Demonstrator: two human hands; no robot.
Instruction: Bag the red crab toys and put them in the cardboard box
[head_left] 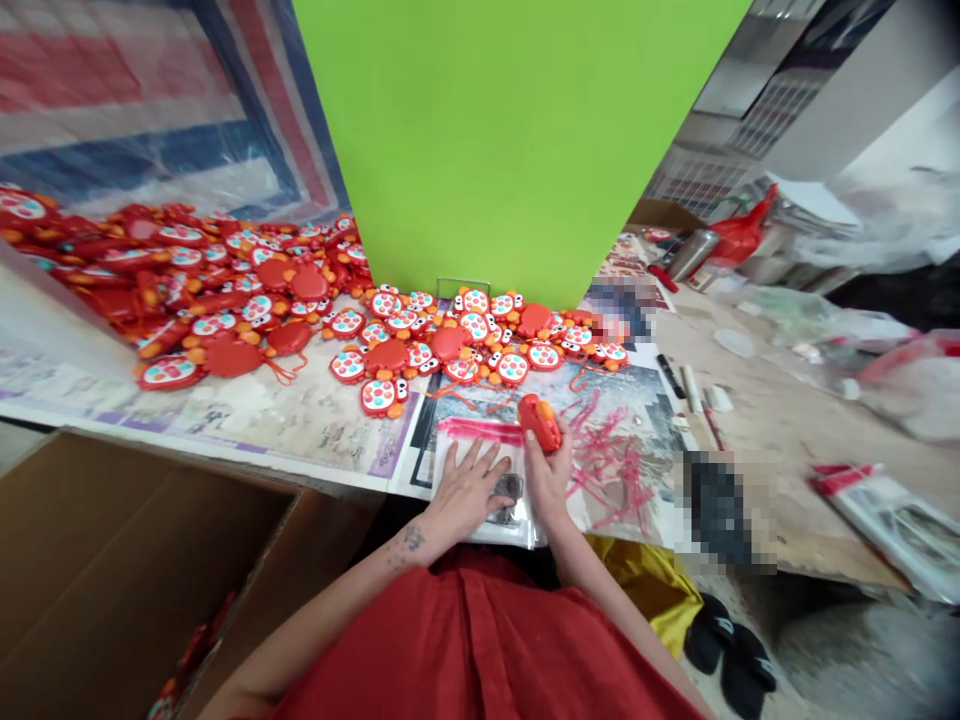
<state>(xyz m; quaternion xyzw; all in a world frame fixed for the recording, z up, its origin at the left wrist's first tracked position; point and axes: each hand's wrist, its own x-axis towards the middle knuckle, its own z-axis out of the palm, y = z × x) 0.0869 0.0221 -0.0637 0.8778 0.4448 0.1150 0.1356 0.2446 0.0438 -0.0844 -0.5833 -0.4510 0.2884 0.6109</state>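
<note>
My right hand [547, 475] is shut on a small red and orange toy [539, 422], seen edge-on and raised above the table. My left hand [465, 490] lies flat with its fingers spread on a clear plastic bag [480, 525] with a red strip along its top edge. A dark item [510, 497] shows through the bag beside my left fingers. Just beyond both hands lies a heap of red crab-shaped toys [420, 335] with coloured round buttons and cartoon eyes, some trailing red cords.
A green upright board [495, 130] stands behind the heap. An open cardboard box [127, 550] sits at lower left, below the table edge. Pens, a steel flask [691, 254] and plastic bags lie to the right. Black shoes [727, 655] rest on the floor.
</note>
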